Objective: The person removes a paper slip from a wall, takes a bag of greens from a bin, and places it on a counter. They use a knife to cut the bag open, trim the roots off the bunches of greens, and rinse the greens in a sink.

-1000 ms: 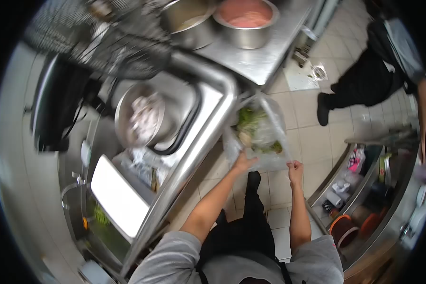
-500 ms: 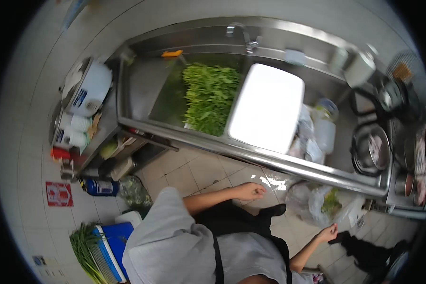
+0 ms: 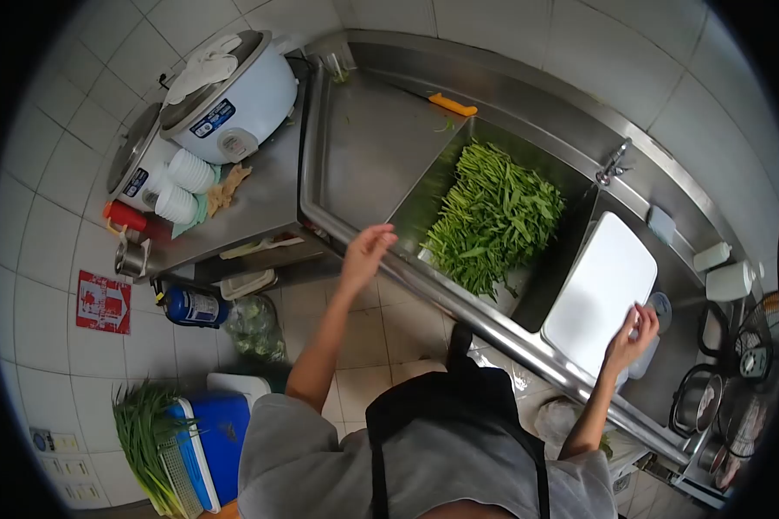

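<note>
My left hand [image 3: 370, 251] is by the front rim of the steel sink [image 3: 327, 222], its fingers loosely bent and holding nothing. A large heap of long green leafy vegetables [image 3: 493, 216] fills much of the sink basin to its right. My right hand [image 3: 632, 336] hovers at the right edge of a white rectangular board [image 3: 610, 281], fingers apart and nothing in them. This board has rounded corners and covers part of the counter beside the basin. Behind the basin, an orange-handled knife [image 3: 453, 105] lies on the steel drainboard [image 3: 381, 138].
Rice cookers [image 3: 251, 108] and stacked white cups [image 3: 186, 177] stand on the left counter. A faucet [image 3: 613, 163] rises behind the sink. Metal bowls [image 3: 699, 400] sit far right. On the floor at left are a blue cooler [image 3: 221, 441], green stalks [image 3: 147, 441] and a blue cylinder [image 3: 190, 304].
The view has turned and moved closer to the sink. Both hands have risen from low beside the body, the left to the rim and the right to the white board.
</note>
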A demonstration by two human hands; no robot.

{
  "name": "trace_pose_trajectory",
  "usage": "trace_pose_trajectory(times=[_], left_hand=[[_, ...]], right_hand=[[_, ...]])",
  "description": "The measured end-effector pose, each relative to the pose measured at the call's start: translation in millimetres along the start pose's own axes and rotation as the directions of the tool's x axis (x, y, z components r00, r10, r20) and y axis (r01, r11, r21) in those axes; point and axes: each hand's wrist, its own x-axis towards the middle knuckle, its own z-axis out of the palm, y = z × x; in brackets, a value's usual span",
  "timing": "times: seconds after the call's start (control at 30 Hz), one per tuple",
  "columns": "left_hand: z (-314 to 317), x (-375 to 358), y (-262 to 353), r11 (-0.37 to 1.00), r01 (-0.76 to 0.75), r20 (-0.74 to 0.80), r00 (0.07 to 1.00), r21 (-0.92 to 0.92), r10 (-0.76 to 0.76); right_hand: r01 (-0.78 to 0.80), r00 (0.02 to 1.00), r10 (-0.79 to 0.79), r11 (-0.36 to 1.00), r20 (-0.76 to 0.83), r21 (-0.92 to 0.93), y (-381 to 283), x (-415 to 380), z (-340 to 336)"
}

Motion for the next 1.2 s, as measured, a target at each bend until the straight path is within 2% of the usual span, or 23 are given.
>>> trace_pose_trajectory(times=[0.03, 0.1, 0.13, 0.17, 0.2, 0.23, 0.27, 0.3, 0.37, 0.47, 0.53, 0.6, 0.63, 0.7, 0.73, 0.83, 0.87, 0.97, 1.07, 1.2], left_hand=[[-10.9, 16.3, -3.9, 0.999, -0.021, -0.063, 0.998, 0.03, 0.023], [-31.6, 48.3, -12.8, 0.994, -0.005, -0.142, 0.99, 0.109, 0.021], [-39.8, 64.4, -18.2, 0.988, 0.006, -0.181, 0.983, 0.155, 0.022], [-46.7, 76.5, -28.4, 0.982, 0.022, -0.199, 0.98, 0.187, 0.016], [-55.9, 94.6, -38.7, 0.975, 0.027, -0.222, 0.975, 0.22, 0.024], [-65.7, 116.2, -44.8, 0.968, 0.027, -0.246, 0.969, 0.251, 0.037], [-74.6, 132.6, -48.1, 0.952, 0.06, -0.226, 0.974, 0.3, 0.01], [-80.7, 148.0, -43.8, 0.909, 0.038, -0.246, 0.967, 0.414, 0.072], [-90.9, 171.8, -34.5, 0.785, 0.02, -0.267, 0.945, 0.619, 0.187], [-150.1, 219.9, -55.7, 0.74, -0.065, -0.351, 0.85, 0.67, 0.392], [-195.8, 252.8, -55.6, 0.722, 0.093, -0.434, 0.849, 0.685, 0.303], [-236.4, 280.4, -68.8, 0.675, 0.235, -0.515, 0.82, 0.7, 0.249], [-248.3, 292.6, -71.8, 0.631, 0.37, -0.597, 0.78, 0.682, 0.187], [-263.2, 309.6, -85.4, 0.508, 0.624, -0.75, 0.659, 0.594, 0.066], [-271.7, 319.2, -93.7, 0.509, 0.607, -0.741, 0.665, 0.611, 0.096], [-285.5, 338.3, -116.0, 0.5, 0.547, -0.697, 0.696, 0.671, 0.173], [-283.6, 347.5, -122.9, 0.486, 0.495, -0.662, 0.7, 0.72, 0.268], [-273.8, 362.2, -112.4, 0.48, 0.403, -0.597, 0.711, 0.779, 0.373], [-268.2, 364.2, -106.3, 0.505, 0.452, -0.647, 0.69, 0.736, 0.326], [-271.3, 364.2, -115.7, 0.456, 0.268, -0.488, 0.73, 0.849, 0.479]], right_hand=[[0.029, 0.996, -0.029, 1.0, 0.084, 0.005, -17.4, 15.2, 23.5], [-0.109, 0.96, 0.07, 0.985, 0.269, 0.132, -18.4, 36.3, 91.5], [-0.092, 0.926, 0.045, 0.99, 0.374, 0.109, -34.3, 48.5, 122.6], [-0.072, 0.889, -0.039, 0.972, 0.457, 0.222, -46.4, 58.0, 158.2], [0.047, 0.826, -0.145, 0.981, 0.545, 0.189, -36.2, 63.1, 205.7], [0.106, 0.755, -0.19, 0.98, 0.627, 0.169, -67.9, 73.2, 234.0], [0.151, 0.722, -0.285, 0.954, 0.63, 0.258, -76.8, 74.4, 274.8], [0.245, 0.683, -0.367, 0.93, 0.632, 0.276, -90.4, 76.8, 311.6], [0.216, 0.604, -0.332, 0.943, 0.724, 0.253, -121.2, 80.8, 377.8], [0.268, 0.572, -0.311, 0.945, 0.759, 0.186, -163.0, 92.7, 456.7], [0.29, 0.541, -0.275, 0.948, 0.795, 0.13, -175.4, 96.2, 502.3], [0.282, 0.604, -0.229, 0.957, 0.764, 0.063, -181.6, 91.2, 542.7], [0.283, 0.63, -0.209, 0.959, 0.748, 0.03, -181.0, 88.4, 562.9], [0.321, 0.676, -0.162, 0.943, 0.719, -0.089, -176.8, 85.0, 591.6], [0.334, 0.702, -0.142, 0.931, 0.698, -0.147, -177.8, 83.2, 605.2], [0.387, 0.651, -0.052, 0.881, 0.758, -0.272, -181.3, 76.8, 622.7], [0.404, 0.63, -0.009, 0.858, 0.777, -0.317, -183.8, 75.1, 626.3], [0.416, 0.637, -0.052, 0.863, 0.769, -0.286, -186.6, 72.4, 625.2], [0.382, 0.639, -0.129, 0.909, 0.758, -0.167, -171.8, 68.9, 630.4], [0.305, 0.662, -0.111, 0.943, 0.742, -0.131, -175.7, 66.5, 599.5]])
